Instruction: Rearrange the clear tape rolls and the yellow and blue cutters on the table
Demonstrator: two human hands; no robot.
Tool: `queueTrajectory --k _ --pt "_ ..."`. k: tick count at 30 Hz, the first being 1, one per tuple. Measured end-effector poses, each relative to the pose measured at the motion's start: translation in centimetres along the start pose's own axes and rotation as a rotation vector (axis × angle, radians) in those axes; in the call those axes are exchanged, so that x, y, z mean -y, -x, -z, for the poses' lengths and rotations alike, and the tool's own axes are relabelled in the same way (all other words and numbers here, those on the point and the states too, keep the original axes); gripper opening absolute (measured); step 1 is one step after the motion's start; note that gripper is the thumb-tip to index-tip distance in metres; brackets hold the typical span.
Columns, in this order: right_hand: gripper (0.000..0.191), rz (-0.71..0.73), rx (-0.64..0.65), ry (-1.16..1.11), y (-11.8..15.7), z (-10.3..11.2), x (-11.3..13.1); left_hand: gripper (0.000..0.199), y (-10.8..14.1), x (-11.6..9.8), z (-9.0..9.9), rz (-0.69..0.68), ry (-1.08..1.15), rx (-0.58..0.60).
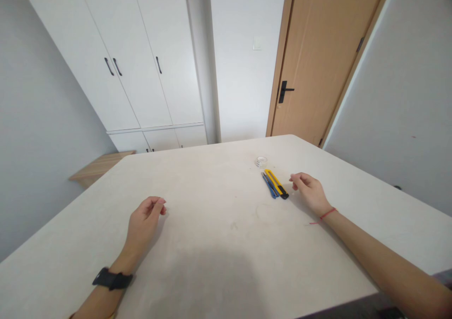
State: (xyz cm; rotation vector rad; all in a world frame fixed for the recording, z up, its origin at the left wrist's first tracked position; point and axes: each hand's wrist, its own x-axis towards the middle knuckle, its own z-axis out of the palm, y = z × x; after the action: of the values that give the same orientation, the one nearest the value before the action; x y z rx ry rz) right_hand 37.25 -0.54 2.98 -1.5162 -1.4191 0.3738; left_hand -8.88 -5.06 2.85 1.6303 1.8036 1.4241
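Note:
My right hand (309,193) rests on the pale tabletop (215,206) with its fingers loosely curled, holding nothing. Its fingertips are just right of a yellow and black utility knife (277,183), without touching it. That knife lies beside a blue utility knife (270,186), the two almost touching. Just beyond them sits a small clear roll of tape (261,162). My left hand (146,218) lies loosely curled and holds nothing, well left of these things. A black band circles my left wrist, and a red string circles my right.
The tabletop's far corner points toward a wooden door (318,60) with a black handle. White cabinets (123,60) stand behind the table. A light wooden shelf (99,168) projects from the left wall beyond the table's left edge. A grey wall (395,98) stands to the right.

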Motion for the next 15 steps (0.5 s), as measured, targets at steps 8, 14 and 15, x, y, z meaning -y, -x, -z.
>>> queueTrajectory --k 8,14,15 --pt "0.045 -0.003 0.014 0.0 0.16 0.04 0.26 0.031 0.1 -0.38 0.07 0.011 -0.013 -0.007" --pt "0.043 -0.012 0.019 0.007 0.11 -0.04 0.11 0.032 0.17 -0.4 0.11 0.006 -0.029 -0.003" --pt "0.043 -0.011 0.018 0.01 0.09 -0.05 0.07 0.032 0.19 -0.34 0.15 0.003 -0.032 -0.003"
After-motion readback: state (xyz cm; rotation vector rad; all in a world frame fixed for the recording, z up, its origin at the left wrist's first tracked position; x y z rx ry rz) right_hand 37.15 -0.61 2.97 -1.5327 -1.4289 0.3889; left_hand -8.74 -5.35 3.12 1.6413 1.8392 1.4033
